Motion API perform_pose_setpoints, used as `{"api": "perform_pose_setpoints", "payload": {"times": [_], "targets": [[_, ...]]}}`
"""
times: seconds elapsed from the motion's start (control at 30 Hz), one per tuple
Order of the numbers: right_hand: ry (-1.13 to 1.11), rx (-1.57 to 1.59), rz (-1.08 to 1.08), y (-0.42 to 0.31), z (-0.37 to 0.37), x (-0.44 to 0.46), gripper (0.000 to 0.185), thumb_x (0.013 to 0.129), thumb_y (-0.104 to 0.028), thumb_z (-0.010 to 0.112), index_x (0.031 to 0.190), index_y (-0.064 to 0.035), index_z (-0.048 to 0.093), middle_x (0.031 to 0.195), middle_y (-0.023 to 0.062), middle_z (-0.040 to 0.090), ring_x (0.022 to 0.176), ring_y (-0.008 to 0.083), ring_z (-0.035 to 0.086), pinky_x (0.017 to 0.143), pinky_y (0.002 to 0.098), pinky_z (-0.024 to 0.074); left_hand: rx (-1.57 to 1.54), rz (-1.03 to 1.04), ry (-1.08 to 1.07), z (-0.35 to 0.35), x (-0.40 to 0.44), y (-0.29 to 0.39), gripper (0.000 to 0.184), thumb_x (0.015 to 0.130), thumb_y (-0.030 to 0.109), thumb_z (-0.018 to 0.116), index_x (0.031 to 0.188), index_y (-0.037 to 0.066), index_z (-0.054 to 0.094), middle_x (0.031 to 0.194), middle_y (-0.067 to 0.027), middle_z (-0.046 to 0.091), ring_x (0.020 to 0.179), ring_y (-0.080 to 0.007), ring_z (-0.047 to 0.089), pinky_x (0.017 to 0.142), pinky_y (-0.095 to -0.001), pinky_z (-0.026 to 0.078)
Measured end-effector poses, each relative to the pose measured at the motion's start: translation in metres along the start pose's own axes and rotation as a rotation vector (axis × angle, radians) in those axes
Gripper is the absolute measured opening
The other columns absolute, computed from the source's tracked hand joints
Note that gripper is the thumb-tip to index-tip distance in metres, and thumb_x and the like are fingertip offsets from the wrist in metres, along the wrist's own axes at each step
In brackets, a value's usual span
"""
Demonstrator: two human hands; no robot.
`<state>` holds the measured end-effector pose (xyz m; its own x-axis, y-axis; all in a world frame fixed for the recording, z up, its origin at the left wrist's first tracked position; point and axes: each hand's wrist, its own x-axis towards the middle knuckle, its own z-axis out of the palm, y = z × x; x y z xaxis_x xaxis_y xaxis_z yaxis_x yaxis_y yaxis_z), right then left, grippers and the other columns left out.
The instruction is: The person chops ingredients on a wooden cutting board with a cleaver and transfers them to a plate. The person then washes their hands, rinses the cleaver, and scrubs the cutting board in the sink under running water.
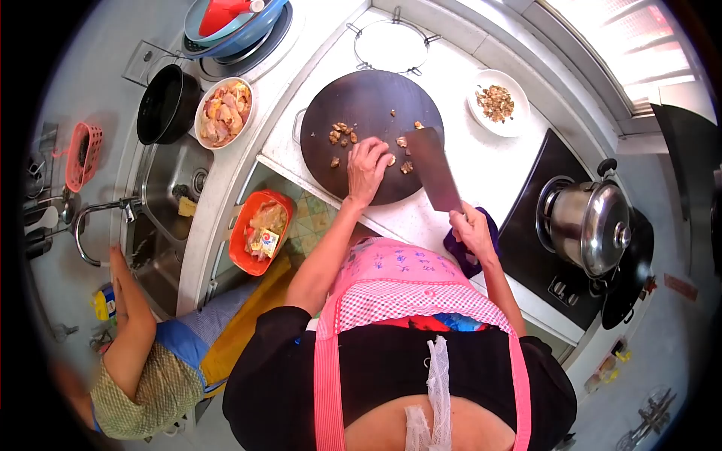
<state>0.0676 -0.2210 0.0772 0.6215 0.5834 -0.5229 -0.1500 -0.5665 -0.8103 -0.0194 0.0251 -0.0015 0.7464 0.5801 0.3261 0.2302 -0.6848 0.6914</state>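
On the white counter lies a round dark cutting board (pixel 331 169) with several small brown pieces (pixel 342 133) scattered over it. My left hand (pixel 366 169) rests on the board, fingers bent over a small pale piece (pixel 391 159) at the fingertips; whether they grip it is hard to tell. My right hand (pixel 471 229) is wrapped round the handle of a broad cleaver (pixel 435 169). The cleaver's blade reaches over the board's right part, close to a few brown pieces. A white plate (pixel 519 98) at the upper right holds more chopped brown pieces.
Right of the board are a black stove (pixel 519 240) and a steel pot (pixel 590 225). A bowl of raw meat (pixel 224 113), a black pot (pixel 167 104) and a sink (pixel 169 165) stand left. An orange bin (pixel 239 233) hangs below the counter. Another person (pixel 150 383) is at the lower left.
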Motion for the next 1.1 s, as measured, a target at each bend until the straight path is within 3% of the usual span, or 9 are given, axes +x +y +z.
{"api": "perform_pose_setpoints", "payload": {"times": [0.13,0.3,0.37,0.43,0.5,0.67,0.8,0.93,1.1], "targets": [[0.001,0.466,-0.018,0.023,-0.009,0.030,0.012,0.090,-0.016,0.046,0.091,-0.0041,0.050,0.062,-0.0024,0.039,0.046,0.0068,0.039,0.043,0.0219,0.0338,-0.070,0.157,-0.016,0.025,0.046,-0.012,0.044,0.087,0.022,0.057,0.124,0.001,0.047,0.136,-0.0143,0.043,0.128,-0.0341,0.035,0.105,-0.0425,0.030],[-0.017,0.508,0.075,0.040,-0.026,0.059,0.011,0.091,-0.017,0.047,0.088,-0.0067,0.047,0.062,-0.0022,0.041,0.045,0.0065,0.039,0.041,0.0218,0.0341,0.076,0.181,-0.108,0.034,0.056,-0.026,0.044,0.091,0.030,0.051,0.126,0.003,0.047,0.133,-0.0130,0.046,0.128,-0.0313,0.037,0.107,-0.0442,0.027],[-0.050,0.521,0.106,0.040,-0.025,0.063,0.011,0.091,-0.017,0.048,0.088,-0.0072,0.047,0.062,-0.0022,0.042,0.045,0.0064,0.039,0.041,0.0217,0.0336,-0.221,0.191,-0.396,0.025,0.039,-0.022,0.043,0.091,0.028,0.050,0.128,0.006,0.048,0.133,-0.0107,0.047,0.128,-0.0284,0.039,0.109,-0.0431,0.024],[-0.142,0.499,0.153,0.039,-0.017,0.065,0.010,0.090,-0.018,0.048,0.090,-0.0079,0.046,0.062,-0.0023,0.042,0.045,0.0063,0.039,0.041,0.0215,0.0334,-0.379,0.116,-0.411,0.009,0.027,-0.004,0.040,0.093,0.025,0.048,0.128,0.007,0.049,0.133,-0.0089,0.049,0.128,-0.0264,0.039,0.110,-0.0411,0.021],[-0.216,0.508,0.172,0.041,-0.005,0.069,0.011,0.090,-0.018,0.049,0.089,-0.0083,0.045,0.062,-0.0021,0.042,0.046,0.0063,0.039,0.040,0.0218,0.0331,-0.332,0.114,-0.173,0.005,0.020,-0.003,0.041,0.092,0.023,0.048,0.130,0.007,0.047,0.135,-0.0079,0.047,0.130,-0.0265,0.037,0.110,-0.0408,0.020],[-0.274,0.474,0.155,0.037,0.039,0.065,0.014,0.090,-0.021,0.051,0.086,-0.0087,0.045,0.061,-0.0017,0.042,0.044,0.0067,0.040,0.040,0.0224,0.0339,-0.006,0.064,-0.062,0.023,0.007,-0.001,0.067,0.088,0.036,0.054,0.140,0.003,0.027,0.145,-0.0151,0.030,0.135,-0.0323,0.025,0.110,-0.0429,0.018],[-0.363,0.454,0.087,0.026,0.069,0.064,0.015,0.090,-0.019,0.050,0.083,-0.0069,0.043,0.060,-0.0010,0.044,0.044,0.0068,0.041,0.040,0.0229,0.0350,0.038,-0.039,0.071,0.036,0.009,0.013,0.079,0.080,0.041,0.065,0.138,-0.001,0.031,0.142,-0.0196,0.032,0.134,-0.0341,0.027,0.110,-0.0450,0.018],[-0.367,0.453,0.026,0.006,0.063,0.053,0.011,0.087,-0.016,0.050,0.086,-0.0059,0.046,0.061,-0.0008,0.043,0.045,0.0076,0.041,0.041,0.0235,0.0353,-0.063,-0.015,0.154,0.039,0.020,0.029,0.068,0.081,0.025,0.068,0.135,0.000,0.036,0.139,-0.0170,0.037,0.130,-0.0349,0.031,0.107,-0.0434,0.025],[-0.001,0.354,0.009,-0.022,0.008,0.027,0.014,0.088,-0.016,0.052,0.092,-0.0019,0.051,0.063,0.0004,0.047,0.045,0.0075,0.044,0.041,0.0235,0.0367,-0.248,0.185,0.123,0.076,0.084,0.092,0.042,0.087,0.016,0.060,0.125,0.002,0.049,0.133,-0.0174,0.042,0.125,-0.0342,0.038,0.103,-0.0416,0.030]]}}
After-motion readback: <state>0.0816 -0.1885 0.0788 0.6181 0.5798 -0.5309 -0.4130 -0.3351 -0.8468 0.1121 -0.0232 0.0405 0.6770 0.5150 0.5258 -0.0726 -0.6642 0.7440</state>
